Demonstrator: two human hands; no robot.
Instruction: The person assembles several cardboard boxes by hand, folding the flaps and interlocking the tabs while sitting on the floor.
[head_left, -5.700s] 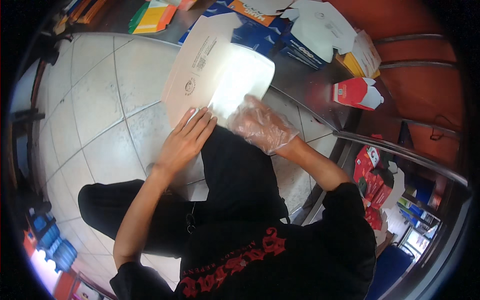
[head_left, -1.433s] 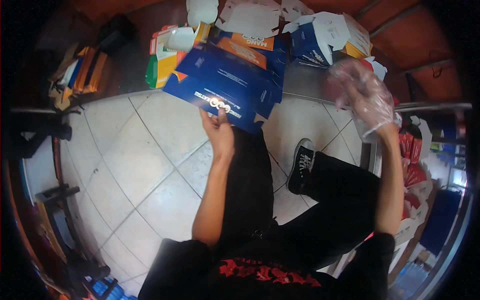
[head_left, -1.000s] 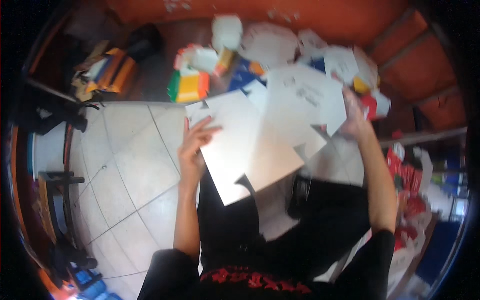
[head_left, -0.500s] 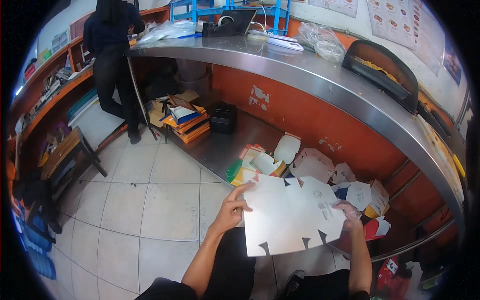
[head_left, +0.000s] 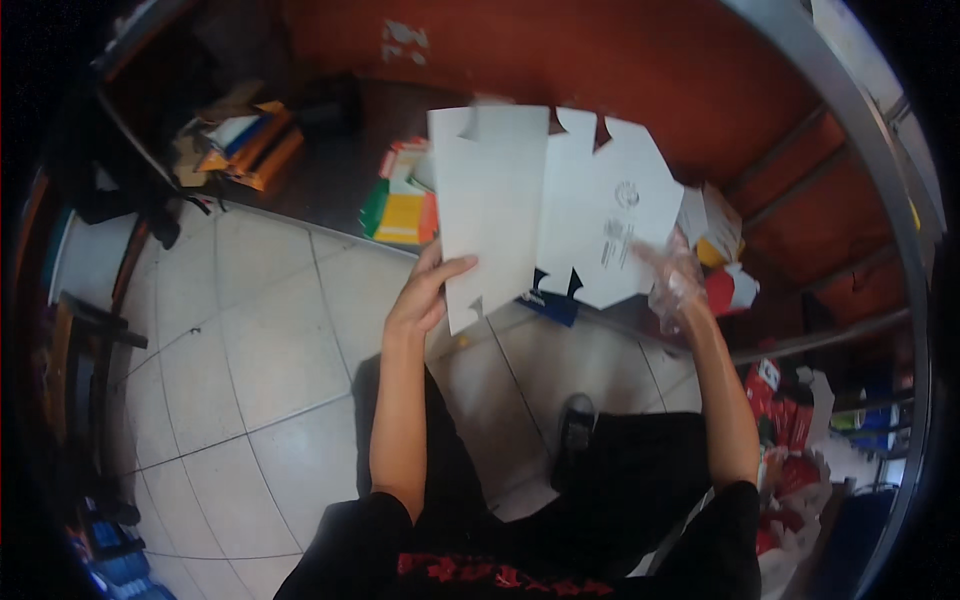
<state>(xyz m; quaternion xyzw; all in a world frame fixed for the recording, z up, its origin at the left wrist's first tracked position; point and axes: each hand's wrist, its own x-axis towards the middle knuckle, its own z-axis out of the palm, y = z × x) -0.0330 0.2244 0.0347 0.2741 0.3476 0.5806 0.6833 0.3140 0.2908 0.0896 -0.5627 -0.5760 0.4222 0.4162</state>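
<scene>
A flat white carton blank (head_left: 495,205) with notched edges is held up in front of me, bent along a crease between its two panels. My left hand (head_left: 425,292) grips its lower left edge, thumb on the white face and fingers behind. My right hand (head_left: 678,285), in a clear plastic glove, is at the right edge with its fingers against the panel that bears small dark print. Below the blank shows a dark blue printed piece (head_left: 548,306); whether it belongs to the blank I cannot tell.
On the low dark shelf lie green, red and yellow cartons (head_left: 400,212), and a stack of orange-yellow cartons (head_left: 255,150) is farther left. More cartons (head_left: 712,225) sit behind my right hand. Red and white packages (head_left: 790,405) are at lower right. A wooden stool (head_left: 75,350) stands left.
My view has tilted down towards the shelf and floor. Both hands have raised the blank in the view, and its left panel now bends at the crease.
</scene>
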